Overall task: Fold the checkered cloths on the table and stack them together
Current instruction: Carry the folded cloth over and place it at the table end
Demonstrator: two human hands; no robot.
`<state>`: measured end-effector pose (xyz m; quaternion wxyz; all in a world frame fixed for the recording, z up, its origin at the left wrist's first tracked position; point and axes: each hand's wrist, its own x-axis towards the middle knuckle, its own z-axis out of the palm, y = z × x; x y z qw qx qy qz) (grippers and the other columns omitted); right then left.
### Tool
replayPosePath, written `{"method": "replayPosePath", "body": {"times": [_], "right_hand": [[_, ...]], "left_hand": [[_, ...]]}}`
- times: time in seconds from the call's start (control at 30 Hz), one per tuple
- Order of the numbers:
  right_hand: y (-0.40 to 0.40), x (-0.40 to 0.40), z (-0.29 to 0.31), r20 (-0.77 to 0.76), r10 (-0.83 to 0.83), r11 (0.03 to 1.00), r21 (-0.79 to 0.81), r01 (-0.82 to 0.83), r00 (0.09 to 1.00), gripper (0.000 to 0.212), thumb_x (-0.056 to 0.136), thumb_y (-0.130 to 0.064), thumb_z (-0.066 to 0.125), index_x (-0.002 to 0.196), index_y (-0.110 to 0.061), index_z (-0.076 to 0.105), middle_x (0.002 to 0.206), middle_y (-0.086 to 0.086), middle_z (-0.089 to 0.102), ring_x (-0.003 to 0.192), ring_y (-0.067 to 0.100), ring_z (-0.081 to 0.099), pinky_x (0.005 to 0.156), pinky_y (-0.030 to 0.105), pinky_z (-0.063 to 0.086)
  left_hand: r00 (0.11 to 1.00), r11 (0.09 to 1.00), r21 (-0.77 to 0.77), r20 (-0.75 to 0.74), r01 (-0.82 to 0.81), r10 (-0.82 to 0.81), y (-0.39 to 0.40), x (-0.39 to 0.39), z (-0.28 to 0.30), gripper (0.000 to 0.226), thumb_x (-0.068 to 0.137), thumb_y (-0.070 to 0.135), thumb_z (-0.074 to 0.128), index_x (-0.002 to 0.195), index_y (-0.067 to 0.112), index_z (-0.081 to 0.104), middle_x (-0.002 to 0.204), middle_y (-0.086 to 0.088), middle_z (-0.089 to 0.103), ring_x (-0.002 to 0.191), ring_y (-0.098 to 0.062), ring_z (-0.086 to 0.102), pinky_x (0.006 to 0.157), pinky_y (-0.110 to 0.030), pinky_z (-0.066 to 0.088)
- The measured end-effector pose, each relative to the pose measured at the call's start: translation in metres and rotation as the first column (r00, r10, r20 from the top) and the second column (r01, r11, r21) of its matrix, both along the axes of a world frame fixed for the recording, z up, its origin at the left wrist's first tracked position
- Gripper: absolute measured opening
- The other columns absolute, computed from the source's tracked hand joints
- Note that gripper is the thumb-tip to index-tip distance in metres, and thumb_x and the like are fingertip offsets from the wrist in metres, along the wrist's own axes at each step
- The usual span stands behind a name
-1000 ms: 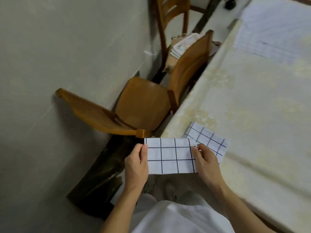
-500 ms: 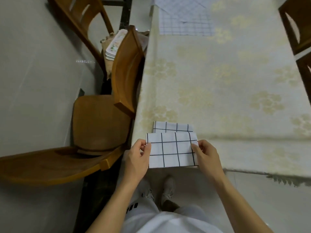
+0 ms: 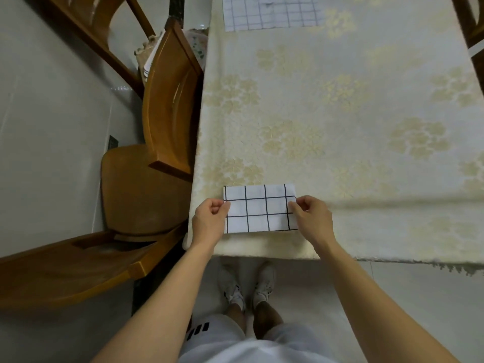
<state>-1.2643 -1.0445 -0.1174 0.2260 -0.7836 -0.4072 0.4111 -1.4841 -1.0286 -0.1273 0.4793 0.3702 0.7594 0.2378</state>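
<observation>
A small folded white cloth with a black grid (image 3: 259, 208) lies at the table's near left corner, over another folded checkered cloth that it almost wholly hides. My left hand (image 3: 209, 221) pinches its left edge and my right hand (image 3: 311, 217) pinches its right edge. An unfolded checkered cloth (image 3: 272, 12) lies flat at the far end of the table, cut off by the top of the view.
The table (image 3: 353, 108) wears a cream floral tablecloth that hangs over the near edge. Wooden chairs stand at the left: one (image 3: 167, 100) tucked against the table, another (image 3: 65, 268) nearer me. Papers sit on a far chair (image 3: 149, 64). My feet show below.
Both hands carried the held cloth forward and set it on top of the folded cloth on the table, squared up with it. The view swung from the left side toward the table.
</observation>
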Motion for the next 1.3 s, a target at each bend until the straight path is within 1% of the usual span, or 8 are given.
{"method": "replayPosePath", "body": {"times": [0.2, 0.4, 0.53, 0.67, 0.97, 1.13, 1.23, 1.3], "right_hand": [[-0.001, 0.001, -0.021, 0.067, 0.032, 0.999, -0.039, -0.030, 0.997, 0.020, 0.097, -0.029, 0.058, 0.085, -0.016, 0.066, 0.075, -0.006, 0.064, 0.070, 0.007, 0.056, 0.057, 0.021, 0.038], [-0.001, -0.001, -0.031, 0.098, 0.020, 0.999, -0.042, -0.016, 0.995, 0.021, 0.096, -0.032, 0.058, 0.083, -0.016, 0.065, 0.076, -0.004, 0.065, 0.071, 0.008, 0.058, 0.058, 0.020, 0.040], [0.001, -0.001, -0.035, 0.118, 0.040, 0.999, -0.035, -0.036, 0.992, 0.019, 0.096, -0.031, 0.060, 0.085, -0.017, 0.065, 0.075, -0.008, 0.062, 0.070, 0.003, 0.055, 0.058, 0.018, 0.037], [0.003, -0.002, -0.037, 0.134, 0.048, 0.999, -0.027, -0.045, 0.990, 0.020, 0.096, -0.033, 0.060, 0.086, -0.016, 0.066, 0.076, -0.008, 0.063, 0.071, 0.004, 0.055, 0.058, 0.018, 0.038], [0.004, -0.001, -0.038, 0.134, 0.038, 0.999, -0.028, -0.034, 0.990, 0.017, 0.095, -0.030, 0.061, 0.086, -0.015, 0.065, 0.077, -0.005, 0.063, 0.071, 0.007, 0.054, 0.059, 0.021, 0.038], [0.001, 0.000, -0.037, 0.121, 0.026, 0.999, -0.032, -0.022, 0.992, 0.017, 0.094, -0.032, 0.062, 0.091, -0.017, 0.066, 0.082, -0.005, 0.065, 0.078, 0.011, 0.060, 0.070, 0.027, 0.045], [0.003, 0.006, -0.028, 0.139, -0.010, 0.999, -0.035, 0.015, 0.990, 0.019, 0.096, -0.035, 0.059, 0.097, -0.017, 0.066, 0.085, -0.005, 0.066, 0.081, 0.012, 0.061, 0.069, 0.027, 0.044], [0.004, 0.012, -0.017, 0.160, -0.026, 0.999, -0.027, 0.031, 0.987, 0.020, 0.097, -0.033, 0.057, 0.102, -0.016, 0.065, 0.090, -0.004, 0.065, 0.082, 0.012, 0.060, 0.071, 0.027, 0.042]], "left_hand": [[0.988, 0.998, 0.001, -0.139, 0.061, -0.061, 0.005, 0.008, -0.007, 0.010, 0.097, 0.026, 0.061, 0.097, 0.016, 0.063, 0.085, 0.009, 0.062, 0.077, -0.003, 0.056, 0.060, -0.018, 0.040], [0.965, 0.993, 0.020, -0.240, 0.119, -0.111, 0.008, 0.005, -0.013, 0.011, 0.096, 0.027, 0.062, 0.098, 0.016, 0.065, 0.085, 0.007, 0.063, 0.080, -0.009, 0.059, 0.062, -0.017, 0.042], [0.954, 0.991, 0.031, -0.278, 0.127, -0.113, 0.007, 0.003, -0.015, 0.013, 0.096, 0.028, 0.062, 0.098, 0.016, 0.064, 0.087, 0.006, 0.063, 0.077, -0.004, 0.055, 0.061, -0.014, 0.039], [0.951, 0.990, 0.052, -0.286, 0.135, -0.114, 0.008, 0.002, -0.016, 0.013, 0.096, 0.027, 0.062, 0.098, 0.015, 0.064, 0.087, 0.005, 0.063, 0.077, -0.005, 0.055, 0.061, -0.014, 0.039], [0.949, 0.987, 0.053, -0.288, 0.152, -0.130, 0.008, 0.003, -0.019, 0.010, 0.096, 0.027, 0.064, 0.095, 0.017, 0.061, 0.084, 0.007, 0.061, 0.081, -0.012, 0.059, 0.066, -0.022, 0.042], [0.961, 0.993, 0.045, -0.258, 0.109, -0.094, 0.006, -0.003, -0.015, 0.015, 0.095, 0.030, 0.064, 0.096, 0.016, 0.063, 0.085, 0.007, 0.062, 0.079, -0.009, 0.058, 0.063, -0.019, 0.042], [0.969, 0.999, 0.018, -0.242, 0.051, -0.045, 0.004, -0.011, -0.006, 0.016, 0.096, 0.035, 0.060, 0.097, 0.019, 0.060, 0.089, 0.009, 0.060, 0.089, -0.015, 0.060, 0.073, -0.027, 0.045], [0.965, 0.996, 0.037, -0.252, 0.087, -0.075, 0.001, -0.016, 0.002, 0.015, 0.098, 0.035, 0.057, 0.099, 0.020, 0.058, 0.095, 0.005, 0.060, 0.095, -0.017, 0.060, 0.077, -0.030, 0.046]]}}
